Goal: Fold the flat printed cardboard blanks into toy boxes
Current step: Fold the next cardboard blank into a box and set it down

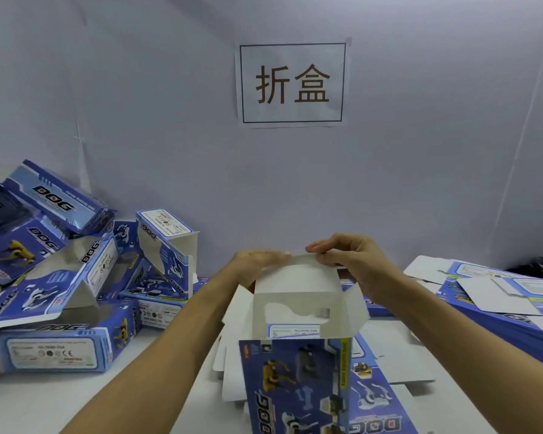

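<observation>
Folding step: closing one end of a box (298,371) that is already opened into a sleeve and stands upright on the table (76,399) in front of the person.
Box position: near the table's front edge, between the two forearms, resting on flat blanks; printed dog side faces the viewer, grey inside shows at the open top.
Top flap (295,274): the large grey flap at the far side stands up, its tuck edge bending forward.
Left hand (257,260): fingers fairly straight, lying along the flap's far left edge and pressing it; not clenched.
Right hand (351,261): fingertips and thumb pinch the flap's upper right corner.
Side flaps: the small flap on the right (356,311) splays outward; one on the left (237,303) also stands out, neither folded in yet.
Next move, as I judge it: the two small flaps need turning inward first, then the big flap brought down over them and its edge tucked inside the front wall. The sleeve must stay square or the tuck will snag.
Finished boxes (60,277): a loose heap on the left of the table.
Flat blanks (499,296): a stack on the right, still to do.
Wall sign (292,84): a paper notice with two characters.
</observation>
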